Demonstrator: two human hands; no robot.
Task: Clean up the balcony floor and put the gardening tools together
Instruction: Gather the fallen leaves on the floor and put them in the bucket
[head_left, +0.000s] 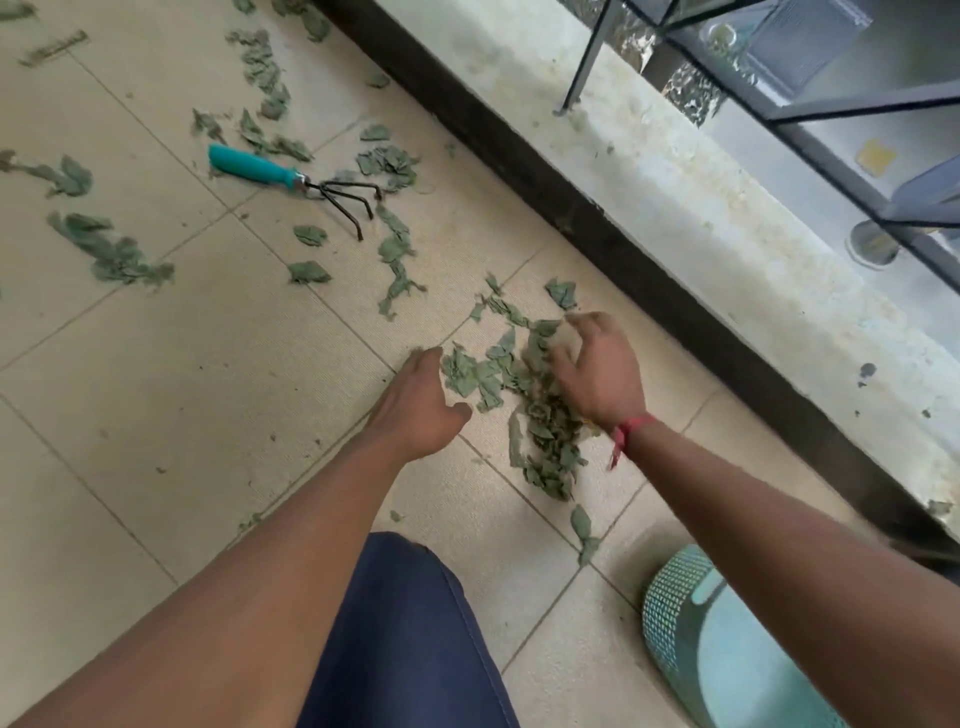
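Knee, basket beside leaves, rake beyond.

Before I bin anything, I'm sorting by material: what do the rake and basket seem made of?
Rake: glossy teal handle, likely plastic or painted wood; thin dark prongs and shiny ferrule look metal. Basket: probably plastic, judging by its moulded perforated wall.

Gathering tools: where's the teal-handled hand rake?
The teal-handled, black-pronged hand rake lies on the beige tiles, upper left in the head view, among scattered green leaves.
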